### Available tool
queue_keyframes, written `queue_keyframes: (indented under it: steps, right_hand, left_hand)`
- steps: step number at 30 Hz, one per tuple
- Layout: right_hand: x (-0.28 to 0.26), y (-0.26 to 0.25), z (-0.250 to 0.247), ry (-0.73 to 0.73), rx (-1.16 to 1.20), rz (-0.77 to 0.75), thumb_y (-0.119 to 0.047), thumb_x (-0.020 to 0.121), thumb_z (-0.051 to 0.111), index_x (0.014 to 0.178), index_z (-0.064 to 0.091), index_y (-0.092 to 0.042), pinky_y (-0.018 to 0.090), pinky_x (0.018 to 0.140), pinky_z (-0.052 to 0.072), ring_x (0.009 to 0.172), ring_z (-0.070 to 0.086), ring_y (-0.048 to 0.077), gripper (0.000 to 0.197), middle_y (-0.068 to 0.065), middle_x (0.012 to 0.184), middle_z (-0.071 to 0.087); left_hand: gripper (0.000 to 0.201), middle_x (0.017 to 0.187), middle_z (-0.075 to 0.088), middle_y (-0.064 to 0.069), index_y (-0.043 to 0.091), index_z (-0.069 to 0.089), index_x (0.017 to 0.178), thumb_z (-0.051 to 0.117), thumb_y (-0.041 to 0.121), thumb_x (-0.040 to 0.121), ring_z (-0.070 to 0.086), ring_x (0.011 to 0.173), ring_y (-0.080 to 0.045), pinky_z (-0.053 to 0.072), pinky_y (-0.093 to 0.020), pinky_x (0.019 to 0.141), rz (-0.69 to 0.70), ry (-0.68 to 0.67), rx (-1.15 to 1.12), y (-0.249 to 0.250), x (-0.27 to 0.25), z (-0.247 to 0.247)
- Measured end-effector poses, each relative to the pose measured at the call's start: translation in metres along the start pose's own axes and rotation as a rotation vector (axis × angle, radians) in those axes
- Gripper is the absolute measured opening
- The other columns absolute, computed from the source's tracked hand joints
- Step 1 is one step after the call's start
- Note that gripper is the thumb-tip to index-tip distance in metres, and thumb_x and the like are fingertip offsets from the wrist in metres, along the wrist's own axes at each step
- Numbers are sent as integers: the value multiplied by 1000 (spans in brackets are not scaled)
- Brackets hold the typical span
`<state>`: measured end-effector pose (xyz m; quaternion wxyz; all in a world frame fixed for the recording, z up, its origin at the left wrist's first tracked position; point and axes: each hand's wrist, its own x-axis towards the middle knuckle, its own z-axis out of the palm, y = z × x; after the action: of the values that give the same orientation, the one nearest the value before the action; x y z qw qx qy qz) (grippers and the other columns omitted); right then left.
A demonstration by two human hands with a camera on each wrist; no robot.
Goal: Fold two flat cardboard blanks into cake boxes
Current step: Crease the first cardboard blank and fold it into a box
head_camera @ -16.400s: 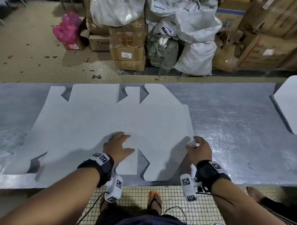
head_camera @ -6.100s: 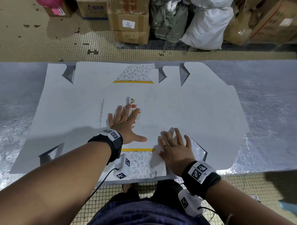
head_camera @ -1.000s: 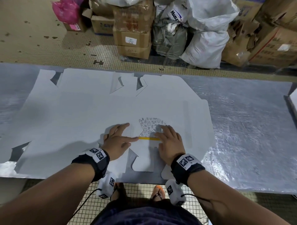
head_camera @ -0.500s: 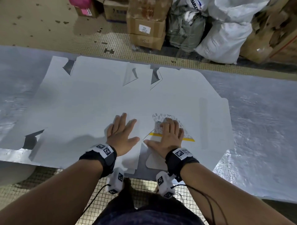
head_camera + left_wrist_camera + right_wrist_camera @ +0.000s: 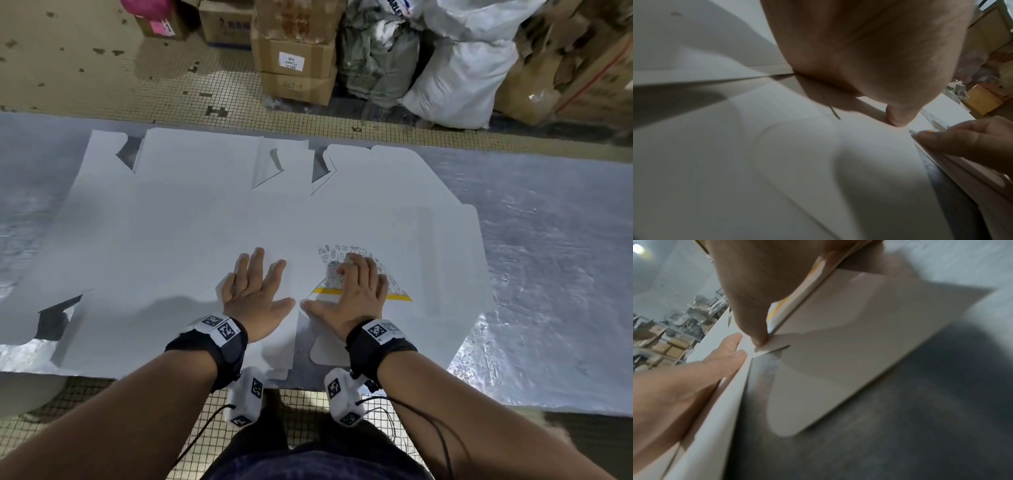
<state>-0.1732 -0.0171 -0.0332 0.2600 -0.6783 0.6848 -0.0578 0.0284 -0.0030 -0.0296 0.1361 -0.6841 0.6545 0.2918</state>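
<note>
A large white cardboard blank [image 5: 191,240] lies flat on the silvery table [image 5: 548,274]. Near its front edge a small flap [image 5: 392,289], printed with a line pattern and a yellow stripe, is folded over onto the blank. My right hand [image 5: 352,294] presses flat on this flap with straight fingers. My left hand [image 5: 255,291] rests flat on the plain white panel just to its left, fingers spread. In the left wrist view the left palm [image 5: 859,56] lies on the blank [image 5: 735,162]. The right wrist view shows a rounded tab [image 5: 818,386] lying on the table under the right hand [image 5: 756,288].
The table's near edge [image 5: 513,407] runs just in front of my body. Beyond the far edge is a tiled floor with stacked cardboard boxes [image 5: 294,65], white sacks [image 5: 459,82] and a pink bag [image 5: 144,7].
My right hand has slid up onto the printed flap and flattened on it. The left hand has spread its fingers on the panel beside it. The blank stays put.
</note>
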Motion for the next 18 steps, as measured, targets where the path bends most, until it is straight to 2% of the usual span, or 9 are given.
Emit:
queue_keyframes:
  steps: [5, 8, 13, 18]
  right_hand:
    - [1, 5, 1, 36, 33, -14, -76, 59, 64, 120, 41, -29, 47, 120, 2, 149, 2, 18, 81, -14, 153, 20]
    - [-1, 10, 0, 81, 86, -47, -70, 59, 69, 109, 42, -33, 44, 119, 4, 149, 6, 16, 69, -15, 154, 24]
    - [0, 21, -4, 120, 112, -74, -64, 55, 76, 98, 45, -32, 41, 115, 12, 148, 13, 16, 62, -14, 155, 28]
    - [-2, 26, -11, 125, 111, -50, -61, 53, 80, 101, 47, -30, 42, 113, 15, 148, 7, 21, 65, -12, 157, 23]
  left_hand:
    - [78, 153, -45, 9, 48, -16, 152, 30, 70, 93, -48, 137, -15, -19, -40, 119, 3, 4, -14, -1, -1, 1]
    - [79, 153, -45, 11, 49, -14, 152, 31, 73, 91, -47, 137, -13, -19, -39, 119, -4, 13, -20, -1, -1, 1]
    - [85, 155, -42, 12, 51, -13, 152, 20, 78, 79, -43, 140, -13, -18, -37, 119, -17, 2, -27, 1, -3, -2]
    - [77, 154, -42, 12, 50, -14, 152, 30, 73, 93, -42, 141, -14, -17, -38, 120, -22, 13, -8, 0, -4, -1]
